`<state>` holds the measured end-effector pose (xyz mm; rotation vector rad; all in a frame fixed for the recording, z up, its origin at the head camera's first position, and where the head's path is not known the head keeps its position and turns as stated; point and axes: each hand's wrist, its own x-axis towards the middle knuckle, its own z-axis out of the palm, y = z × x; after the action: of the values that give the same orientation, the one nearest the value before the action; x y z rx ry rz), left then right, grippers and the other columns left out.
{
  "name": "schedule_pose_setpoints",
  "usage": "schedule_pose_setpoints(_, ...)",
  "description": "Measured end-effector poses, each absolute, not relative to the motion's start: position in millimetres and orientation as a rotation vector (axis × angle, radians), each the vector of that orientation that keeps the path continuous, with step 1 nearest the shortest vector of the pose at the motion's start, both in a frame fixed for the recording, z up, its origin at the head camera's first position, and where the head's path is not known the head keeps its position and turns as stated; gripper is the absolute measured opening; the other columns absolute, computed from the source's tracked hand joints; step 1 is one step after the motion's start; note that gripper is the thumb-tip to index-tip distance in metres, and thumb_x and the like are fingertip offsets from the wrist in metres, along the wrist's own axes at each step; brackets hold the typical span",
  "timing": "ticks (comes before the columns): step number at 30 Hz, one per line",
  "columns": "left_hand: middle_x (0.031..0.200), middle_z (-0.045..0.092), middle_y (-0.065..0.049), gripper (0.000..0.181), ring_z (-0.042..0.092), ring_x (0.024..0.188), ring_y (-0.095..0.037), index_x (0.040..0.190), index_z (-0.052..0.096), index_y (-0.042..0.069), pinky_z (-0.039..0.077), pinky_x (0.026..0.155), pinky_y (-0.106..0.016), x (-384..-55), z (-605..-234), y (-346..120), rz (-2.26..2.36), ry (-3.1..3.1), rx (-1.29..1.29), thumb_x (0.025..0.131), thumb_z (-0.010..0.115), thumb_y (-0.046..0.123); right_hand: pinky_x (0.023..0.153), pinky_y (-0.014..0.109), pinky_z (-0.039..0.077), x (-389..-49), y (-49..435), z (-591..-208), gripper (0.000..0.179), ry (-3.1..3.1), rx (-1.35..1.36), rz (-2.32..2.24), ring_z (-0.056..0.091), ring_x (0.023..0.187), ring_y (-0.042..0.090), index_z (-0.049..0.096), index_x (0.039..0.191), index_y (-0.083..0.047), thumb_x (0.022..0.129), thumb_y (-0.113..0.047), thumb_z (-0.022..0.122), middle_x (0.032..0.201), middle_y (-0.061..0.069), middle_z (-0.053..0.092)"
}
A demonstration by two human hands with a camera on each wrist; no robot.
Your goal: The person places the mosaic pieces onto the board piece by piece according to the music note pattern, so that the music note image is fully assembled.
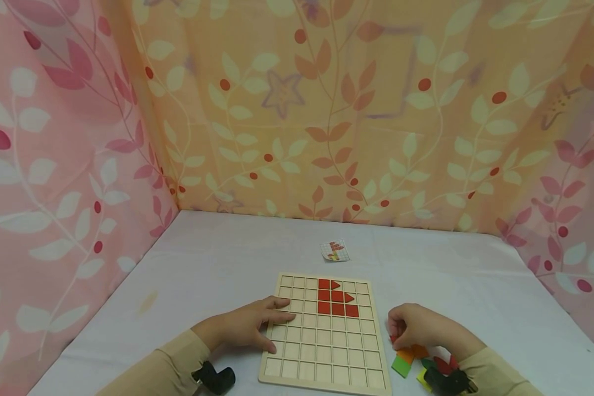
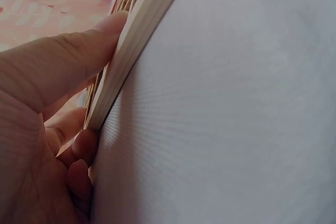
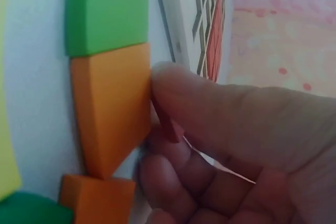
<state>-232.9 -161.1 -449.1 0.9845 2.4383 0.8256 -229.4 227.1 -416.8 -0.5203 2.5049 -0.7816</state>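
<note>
A wooden grid board [image 1: 324, 355] with square recesses lies on the white table. Red tiles [image 1: 337, 296], squares with triangles at two row ends, fill cells in its upper rows. My left hand [image 1: 245, 324] rests spread on the board's left edge, thumb lower down; the left wrist view shows the thumb [image 2: 86, 51] on the rim and other fingertips curled beside it. To the right of the board, my right hand [image 1: 421, 327] pinches a red tile [image 3: 167, 124] between thumb and fingers, its shape mostly hidden. An orange tile [image 3: 113, 108] lies right by the thumb.
Around the right wrist lie loose tiles, among them a light green one [image 1: 401, 366], a yellow one [image 1: 423, 379] and red ones [image 1: 441, 365]. A small pattern card [image 1: 335, 251] lies behind the board. Floral curtains [image 1: 287, 110] stand around the table's back and sides.
</note>
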Motion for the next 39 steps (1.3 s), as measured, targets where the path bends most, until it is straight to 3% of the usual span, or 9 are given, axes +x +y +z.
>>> schedule_pose_setpoints(12,0.148,0.022,0.006,0.072,0.019,0.136,-0.024,0.137,0.042,0.032,0.022,0.106,-0.046,-232.9,-447.4,-160.3,0.823,2.435,0.963,0.072,0.070,0.047,0.052,0.026,0.037,-242.0,220.4,-404.3,0.014,2.593,-0.531,-0.842,0.048,0.062,0.016,0.059,0.072,-0.013,0.074,-0.007,0.071,0.064,-0.002,0.053)
schedule_pose_setpoints(19,0.148,0.023,0.004,0.072,0.020,0.136,-0.024,0.137,0.042,0.031,0.022,0.106,-0.046,-233.2,-447.7,-160.3,0.830,2.424,0.986,0.072,0.070,0.047,0.051,0.028,0.040,-250.9,203.5,-407.0,0.010,2.572,-0.410,-1.039,0.049,0.059,0.015,0.059,0.078,-0.005,0.077,-0.006,0.069,0.065,0.001,0.054)
schedule_pose_setpoints(30,0.148,0.022,0.005,0.071,0.019,0.136,-0.024,0.137,0.042,0.032,0.022,0.106,-0.047,-232.3,-446.4,-160.7,0.846,2.413,0.970,0.072,0.070,0.046,0.051,0.027,0.040,-263.0,181.5,-421.6,0.015,2.689,-0.198,-1.025,0.048,0.058,0.015,0.059,0.071,-0.009,0.074,-0.008,0.074,0.064,0.000,0.054)
schedule_pose_setpoints(39,0.148,0.023,0.005,0.071,0.019,0.136,-0.024,0.137,0.042,0.031,0.022,0.106,-0.047,-231.6,-443.7,-159.9,0.840,2.415,0.961,0.073,0.070,0.046,0.053,0.027,0.042,-262.3,181.9,-421.6,0.010,2.638,-0.259,-1.031,0.050,0.060,0.014,0.062,0.076,-0.007,0.074,-0.003,0.071,0.065,0.001,0.056)
